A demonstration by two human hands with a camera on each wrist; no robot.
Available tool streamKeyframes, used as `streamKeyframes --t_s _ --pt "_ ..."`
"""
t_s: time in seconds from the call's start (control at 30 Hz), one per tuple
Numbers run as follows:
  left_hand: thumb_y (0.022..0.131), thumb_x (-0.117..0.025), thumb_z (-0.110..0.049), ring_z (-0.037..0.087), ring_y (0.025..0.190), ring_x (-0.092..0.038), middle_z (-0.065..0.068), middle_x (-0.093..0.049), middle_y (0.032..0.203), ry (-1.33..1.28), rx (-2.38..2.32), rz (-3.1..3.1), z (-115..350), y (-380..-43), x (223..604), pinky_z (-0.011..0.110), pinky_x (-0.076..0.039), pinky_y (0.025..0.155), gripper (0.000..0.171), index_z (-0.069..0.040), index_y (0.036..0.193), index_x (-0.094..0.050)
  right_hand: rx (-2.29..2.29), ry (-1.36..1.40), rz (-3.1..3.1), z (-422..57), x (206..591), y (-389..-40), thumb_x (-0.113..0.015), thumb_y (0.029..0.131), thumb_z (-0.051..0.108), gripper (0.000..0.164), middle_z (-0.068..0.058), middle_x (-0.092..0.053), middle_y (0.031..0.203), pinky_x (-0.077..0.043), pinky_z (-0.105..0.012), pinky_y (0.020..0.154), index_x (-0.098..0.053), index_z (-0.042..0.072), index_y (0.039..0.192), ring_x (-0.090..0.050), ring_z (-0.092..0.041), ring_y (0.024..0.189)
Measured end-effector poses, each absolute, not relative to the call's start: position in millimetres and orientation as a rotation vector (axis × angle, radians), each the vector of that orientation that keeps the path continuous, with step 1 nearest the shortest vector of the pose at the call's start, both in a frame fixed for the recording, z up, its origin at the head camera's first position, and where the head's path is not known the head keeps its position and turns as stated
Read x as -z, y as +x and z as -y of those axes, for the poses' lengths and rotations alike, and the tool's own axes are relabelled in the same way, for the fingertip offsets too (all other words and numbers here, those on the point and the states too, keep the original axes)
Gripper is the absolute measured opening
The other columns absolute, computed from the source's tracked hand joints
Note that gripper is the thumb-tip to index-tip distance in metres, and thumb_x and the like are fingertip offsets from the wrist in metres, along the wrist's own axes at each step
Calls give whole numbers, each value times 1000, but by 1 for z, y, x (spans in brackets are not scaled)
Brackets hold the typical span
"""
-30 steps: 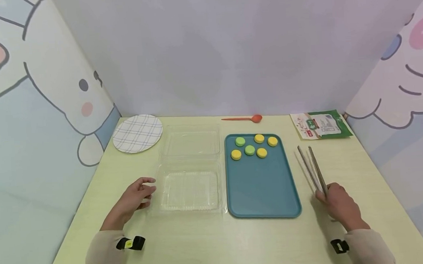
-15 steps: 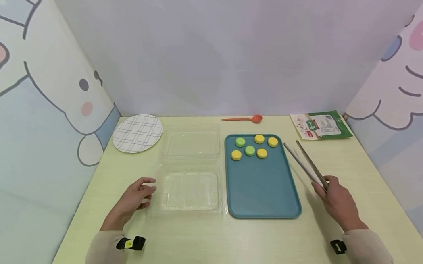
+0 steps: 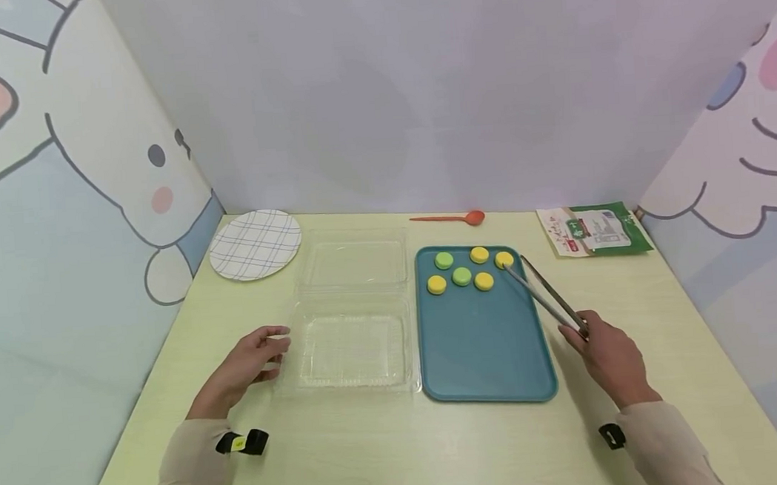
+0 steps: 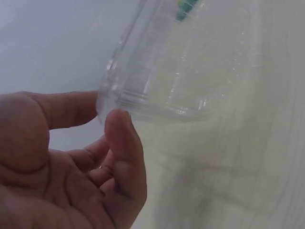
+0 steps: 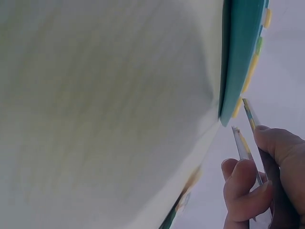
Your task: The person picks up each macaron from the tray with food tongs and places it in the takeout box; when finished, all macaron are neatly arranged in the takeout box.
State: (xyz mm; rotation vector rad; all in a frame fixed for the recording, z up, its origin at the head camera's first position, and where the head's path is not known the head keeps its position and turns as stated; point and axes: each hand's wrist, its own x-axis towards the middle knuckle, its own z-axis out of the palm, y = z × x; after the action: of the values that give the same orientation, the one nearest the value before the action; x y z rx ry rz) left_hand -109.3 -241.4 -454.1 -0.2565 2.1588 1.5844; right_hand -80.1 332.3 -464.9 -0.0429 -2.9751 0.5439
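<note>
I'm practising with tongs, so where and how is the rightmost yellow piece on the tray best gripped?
Grip the yellow piece by its round edge, probably with the tongs astride it, coming from the right and slightly above. It is low and lies flat near the far right corner of the blue tray, inside the raised rim; the other pieces lie to its left.

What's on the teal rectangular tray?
Four round yellow pieces and two round green pieces. Silver metal tongs partly cover the rear-right yellow one; the tray beneath the pieces is hidden.
</note>
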Motion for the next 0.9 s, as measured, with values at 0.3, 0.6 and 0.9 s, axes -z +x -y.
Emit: streamKeyframes --t_s 0.3,0.6,0.9 --pt "106 -54 -21 18 84 -55 13 -53 105 -272 -1605 -2165 239 -114 452 28 -52 70 51 -6 153 -40 -527 -25 3027 -325 463 -95 -69 98 26 35 -8 -61 74 -39 -38 48 -55 -3 112 -50 -22 57" --pt "106 -55 -20 16 80 -55 13 -52 105 -280 -1640 -2139 240 -114 454 28 -52 68 52 -7 153 -40 -539 -46 3071 -321 461 -102 -66 99 25 36 -9 -60 74 -38 -37 49 -54 -4 114 -49 -22 58" --pt "106 -55 -21 16 78 -54 12 -53 103 -261 -1656 -2133 241 -114 455 28 -51 68 52 -6 153 -39 -530 -43 3077 -321 462 -106 -66 99 25 34 -9 -60 74 -38 -37 49 -54 -4 112 -49 -22 58"
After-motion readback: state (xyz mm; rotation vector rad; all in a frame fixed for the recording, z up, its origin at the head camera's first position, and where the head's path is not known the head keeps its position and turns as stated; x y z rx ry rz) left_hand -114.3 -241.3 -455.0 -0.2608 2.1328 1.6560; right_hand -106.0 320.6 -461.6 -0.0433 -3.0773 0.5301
